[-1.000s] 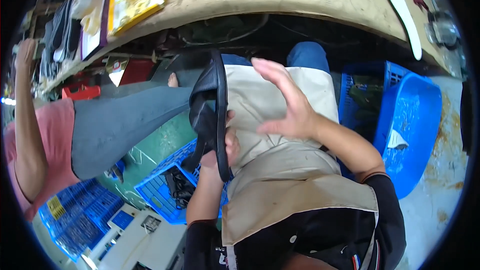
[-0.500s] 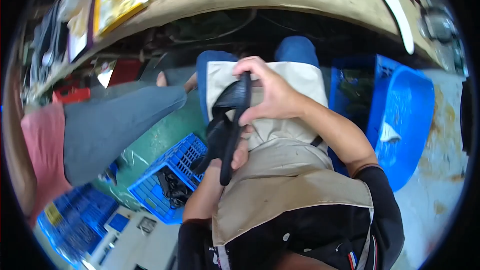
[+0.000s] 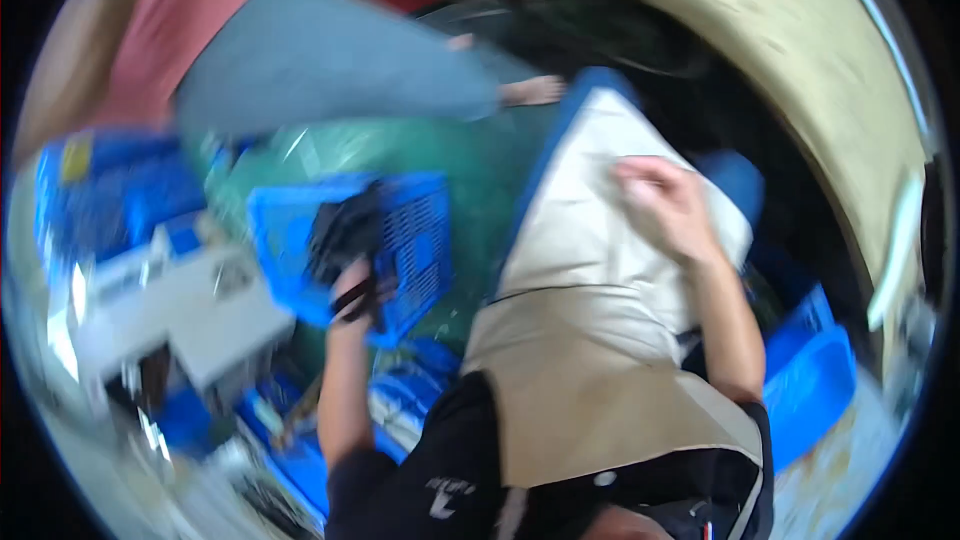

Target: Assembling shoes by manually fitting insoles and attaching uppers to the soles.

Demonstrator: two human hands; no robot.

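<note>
My left hand (image 3: pixel 354 292) reaches down to a blue plastic crate (image 3: pixel 418 250) on the left, blurred by motion. A black slide sandal (image 3: pixel 374 308) is in its grip, with a dark strap across the hand. Just past the fingers, a heap of black footwear (image 3: pixel 345 232) lies in the crate; single pieces cannot be told apart. My right hand (image 3: pixel 668 202) hovers over the pale apron (image 3: pixel 580 210) on my lap. Its fingers are loosely bent and apart, and nothing shows in them.
A worktable (image 3: pixel 800 50) curves along the far right. Low on the right stands a blue tub (image 3: pixel 815 380). Another person in grey trousers (image 3: pixel 330 60) is at the upper left. Blue bundles (image 3: pixel 120 195) and a white machine-like surface (image 3: pixel 215 320) lie farther left.
The view has swung left. Both hands held the black sandal over my lap; now my right hand is off it, and my left hand has moved to the crate.
</note>
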